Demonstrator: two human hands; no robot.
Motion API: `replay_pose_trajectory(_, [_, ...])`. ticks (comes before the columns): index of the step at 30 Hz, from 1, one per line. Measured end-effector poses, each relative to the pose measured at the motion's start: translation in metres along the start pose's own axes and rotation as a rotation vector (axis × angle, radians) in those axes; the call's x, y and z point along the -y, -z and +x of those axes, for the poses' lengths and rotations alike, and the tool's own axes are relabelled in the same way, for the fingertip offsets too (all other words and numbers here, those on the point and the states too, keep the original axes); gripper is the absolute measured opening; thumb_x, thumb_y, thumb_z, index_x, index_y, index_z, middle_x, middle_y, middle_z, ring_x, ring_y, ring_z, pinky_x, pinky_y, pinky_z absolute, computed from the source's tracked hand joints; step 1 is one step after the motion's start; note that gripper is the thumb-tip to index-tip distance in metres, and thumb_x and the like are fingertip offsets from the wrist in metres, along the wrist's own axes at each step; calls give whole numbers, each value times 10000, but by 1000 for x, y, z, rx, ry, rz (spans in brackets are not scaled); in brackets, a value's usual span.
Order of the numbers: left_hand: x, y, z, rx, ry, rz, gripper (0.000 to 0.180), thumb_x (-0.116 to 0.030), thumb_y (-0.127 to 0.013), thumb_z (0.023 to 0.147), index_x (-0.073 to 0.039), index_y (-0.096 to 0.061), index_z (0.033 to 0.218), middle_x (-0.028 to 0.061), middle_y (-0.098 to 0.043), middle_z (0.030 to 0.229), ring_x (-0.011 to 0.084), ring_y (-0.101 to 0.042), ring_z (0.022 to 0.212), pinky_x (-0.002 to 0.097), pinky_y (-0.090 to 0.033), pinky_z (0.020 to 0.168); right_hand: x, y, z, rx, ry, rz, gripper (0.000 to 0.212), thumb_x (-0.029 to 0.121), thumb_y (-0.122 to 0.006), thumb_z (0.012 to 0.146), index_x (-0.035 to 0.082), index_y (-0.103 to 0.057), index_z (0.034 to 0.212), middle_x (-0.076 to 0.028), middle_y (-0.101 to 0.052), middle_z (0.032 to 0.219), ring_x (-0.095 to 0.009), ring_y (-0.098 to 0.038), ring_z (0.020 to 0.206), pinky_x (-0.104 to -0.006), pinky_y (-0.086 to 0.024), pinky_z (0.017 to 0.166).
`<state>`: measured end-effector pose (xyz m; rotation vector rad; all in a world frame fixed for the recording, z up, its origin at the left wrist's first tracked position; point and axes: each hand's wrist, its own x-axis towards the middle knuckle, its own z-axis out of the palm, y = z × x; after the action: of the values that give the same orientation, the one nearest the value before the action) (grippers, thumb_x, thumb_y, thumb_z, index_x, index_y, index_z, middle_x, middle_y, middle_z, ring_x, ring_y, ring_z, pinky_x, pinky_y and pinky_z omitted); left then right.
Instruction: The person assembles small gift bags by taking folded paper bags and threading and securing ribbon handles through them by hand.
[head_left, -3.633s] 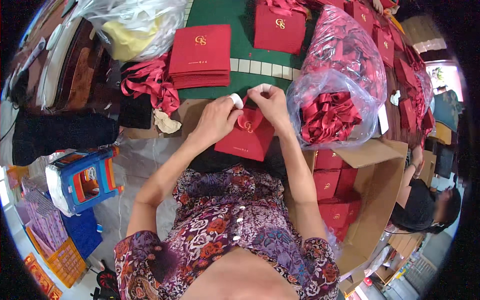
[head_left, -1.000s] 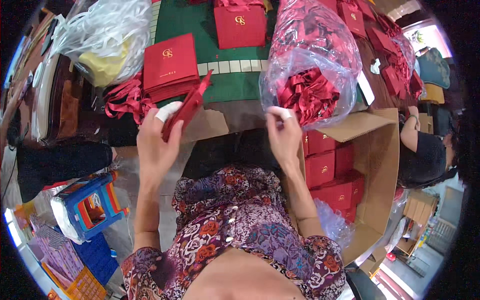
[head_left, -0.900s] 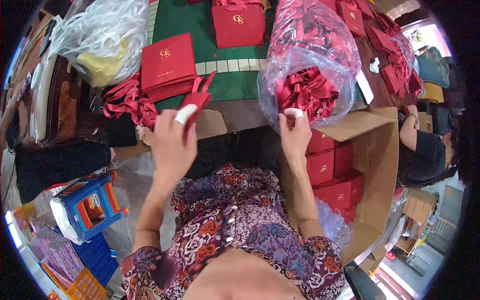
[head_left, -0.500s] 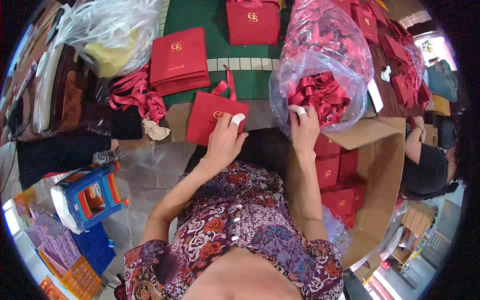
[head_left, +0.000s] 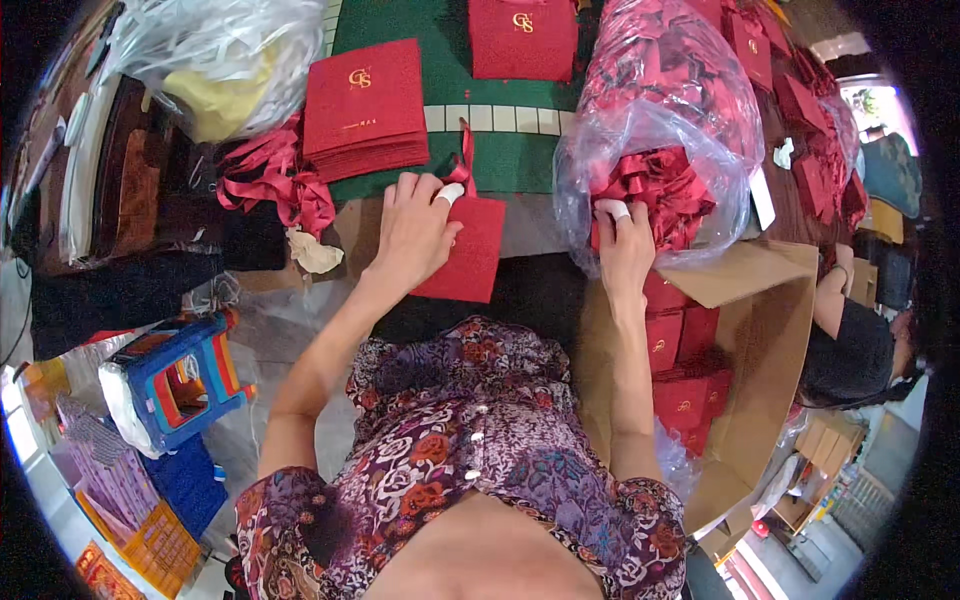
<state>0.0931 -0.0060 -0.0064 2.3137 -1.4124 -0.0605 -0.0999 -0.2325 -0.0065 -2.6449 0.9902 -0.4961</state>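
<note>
A flat red pouch lies at the table's near edge, a loop of red ribbon rising from its top. My left hand is closed on the pouch's upper left part, covering that corner. One of its fingers wears a white cover. To the right, a clear plastic bag lies with its mouth towards me, full of red satin ribbons. My right hand reaches into that mouth, its fingers, one also covered in white, pinched on ribbon at the left of the heap.
Stacks of red pouches stand on the green mat. Below the plastic bag, an open cardboard box holds more pouches. Loose red ribbons and a bag of white strips lie left. Another person's arm shows far right.
My left hand has shifted left and up across the pouch, which has turned more upright and hides its gold mark. My right hand stays at the ribbons.
</note>
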Motion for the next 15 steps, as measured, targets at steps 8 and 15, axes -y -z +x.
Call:
replay_pose_trajectory(8, [14,-6,2,7,111,-110,412,-216,-833,704,-69,-652,1044,108,-614,1025,318,-523,1034,444,-385,873,65,46,-24,-261,266,229,207,-23,-760,795,65,-700,972,-112,-617,996,-291,-591,965,-377,-490,838])
replay_pose_trajectory(15, [12,-1,7,28,169,-257,359,-170,-815,729,-81,-646,1032,119,-666,954,319,-589,965,428,-387,870,121,39,-40,15,338,583,232,-20,-771,800,66,-699,1003,-98,-676,916,-245,-653,823,-328,-520,731])
